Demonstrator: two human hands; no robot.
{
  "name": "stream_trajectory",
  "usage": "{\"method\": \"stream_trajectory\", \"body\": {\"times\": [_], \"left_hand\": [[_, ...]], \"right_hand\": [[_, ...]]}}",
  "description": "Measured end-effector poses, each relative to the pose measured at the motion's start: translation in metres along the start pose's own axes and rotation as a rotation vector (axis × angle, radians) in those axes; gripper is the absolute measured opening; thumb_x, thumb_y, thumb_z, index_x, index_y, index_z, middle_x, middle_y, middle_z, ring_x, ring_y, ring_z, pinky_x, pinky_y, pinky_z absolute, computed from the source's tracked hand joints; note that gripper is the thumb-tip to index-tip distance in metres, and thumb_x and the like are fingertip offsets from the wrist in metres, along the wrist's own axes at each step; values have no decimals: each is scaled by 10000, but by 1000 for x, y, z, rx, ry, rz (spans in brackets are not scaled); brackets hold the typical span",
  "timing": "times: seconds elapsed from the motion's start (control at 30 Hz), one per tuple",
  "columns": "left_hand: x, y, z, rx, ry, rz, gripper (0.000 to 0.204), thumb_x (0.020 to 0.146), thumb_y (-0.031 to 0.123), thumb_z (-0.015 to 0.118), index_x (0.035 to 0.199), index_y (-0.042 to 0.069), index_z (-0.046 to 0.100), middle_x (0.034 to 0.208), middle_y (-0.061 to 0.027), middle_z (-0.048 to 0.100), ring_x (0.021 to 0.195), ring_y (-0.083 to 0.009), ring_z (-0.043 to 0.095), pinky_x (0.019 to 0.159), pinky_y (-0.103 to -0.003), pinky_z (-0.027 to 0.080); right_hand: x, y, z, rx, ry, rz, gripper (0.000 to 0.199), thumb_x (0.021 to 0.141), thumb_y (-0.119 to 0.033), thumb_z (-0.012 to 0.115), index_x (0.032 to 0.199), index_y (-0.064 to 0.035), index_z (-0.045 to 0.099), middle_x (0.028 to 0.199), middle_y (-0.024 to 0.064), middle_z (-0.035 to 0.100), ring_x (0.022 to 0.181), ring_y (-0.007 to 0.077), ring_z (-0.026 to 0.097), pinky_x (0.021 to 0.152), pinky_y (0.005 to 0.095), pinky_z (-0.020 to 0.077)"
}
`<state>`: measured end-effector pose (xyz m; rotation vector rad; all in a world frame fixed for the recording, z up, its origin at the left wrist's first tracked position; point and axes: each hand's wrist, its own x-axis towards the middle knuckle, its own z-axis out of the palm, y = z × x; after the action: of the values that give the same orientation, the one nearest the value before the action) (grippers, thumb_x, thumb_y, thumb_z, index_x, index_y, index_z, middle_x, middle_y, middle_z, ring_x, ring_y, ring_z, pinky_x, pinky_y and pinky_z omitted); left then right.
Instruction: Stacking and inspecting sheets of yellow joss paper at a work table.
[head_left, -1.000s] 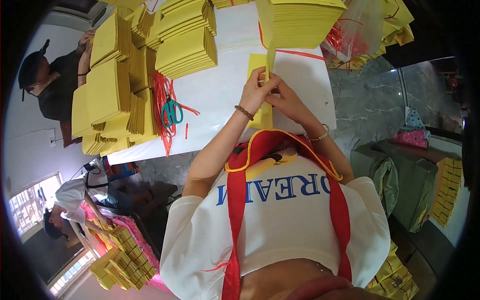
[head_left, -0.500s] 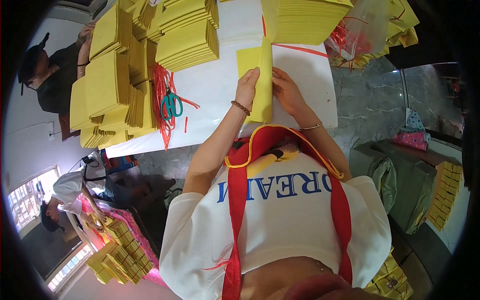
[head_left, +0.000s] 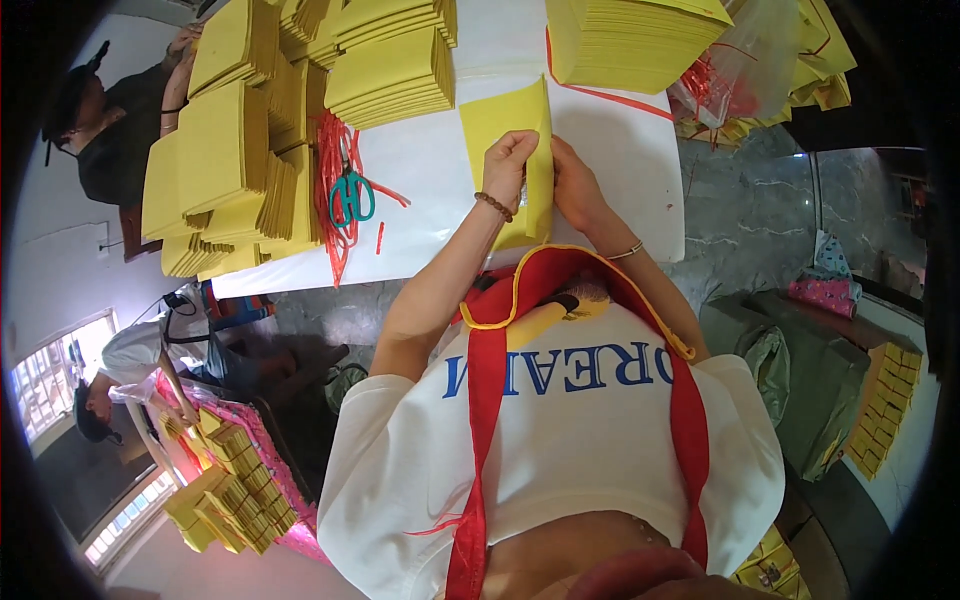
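- A yellow paper sheet (head_left: 505, 125) is seen lying flat on the white tabletop (head_left: 430, 180), at about 12 o'clock from the person's chest, with its near end reaching the tabletop's front edge.
- The sheet's right edge is pinched by the left hand (head_left: 510, 165); the grip is closed on the paper, thumb and fingers curled over it, and a beaded bracelet is worn at the wrist.
- The right hand (head_left: 575, 185) is pressed against the same edge from the 3 o'clock side, touching the left hand; whether its grip is closed round the paper cannot be told, since the fingers are hidden behind the sheet and the other hand.
- A pair of teal-handled scissors (head_left: 350, 195) is laid on a bundle of red strings (head_left: 330, 170) at 9 o'clock from the sheet, well apart from both hands.
- Stacks of yellow paper (head_left: 395, 65) are piled at 11 o'clock, and a taller yellow stack (head_left: 630, 40) at 1 o'clock.
- Another person (head_left: 110, 130) is seated at the tabletop's far left end, at 10 o'clock.
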<state>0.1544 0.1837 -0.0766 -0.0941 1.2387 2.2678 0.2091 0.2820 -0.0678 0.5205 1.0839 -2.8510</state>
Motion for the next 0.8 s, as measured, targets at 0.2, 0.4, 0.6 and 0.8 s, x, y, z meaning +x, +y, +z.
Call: {"method": "stream_trajectory", "body": {"times": [0.2, 0.4, 0.6, 0.8], "left_hand": [[0, 0, -2, -33, -9, -25, 158, 841, 146, 587, 906, 3, 575, 780, -45, 600, 663, -106, 568, 595, -236, 475], [4, 0, -5, 17, 10, -31, 128, 850, 129, 567, 909, 16, 562, 806, -55, 601, 686, -126, 580, 610, -256, 497], [-7, 13, 8, -23, 19, -36, 156, 844, 154, 582, 901, 8, 574, 753, -42, 601, 642, -106, 566, 582, -228, 473], [2, 2, -2, -26, 65, 2, 142, 854, 149, 568, 893, 13, 576, 771, -27, 595, 650, -89, 549, 589, -222, 466]], "right_hand": [[-1, 0, 0, 13, 8, 16, 360, 927, -292, 392, 1211, -77, 440, 1129, 31, 502, 1038, 137, 456, 914, 303, 356], [1, -2, 0, 62, 11, 60, 338, 925, -305, 389, 1172, -87, 465, 1081, 35, 534, 1011, 149, 478, 902, 311, 365], [-2, -5, 3, 91, 14, 90, 311, 916, -290, 414, 1142, -85, 473, 1058, 39, 550, 979, 154, 511, 873, 317, 398], [-3, -3, 1, 65, 12, 114, 339, 904, -296, 440, 1160, -74, 462, 1045, 57, 566, 914, 172, 565, 795, 317, 469]]}}
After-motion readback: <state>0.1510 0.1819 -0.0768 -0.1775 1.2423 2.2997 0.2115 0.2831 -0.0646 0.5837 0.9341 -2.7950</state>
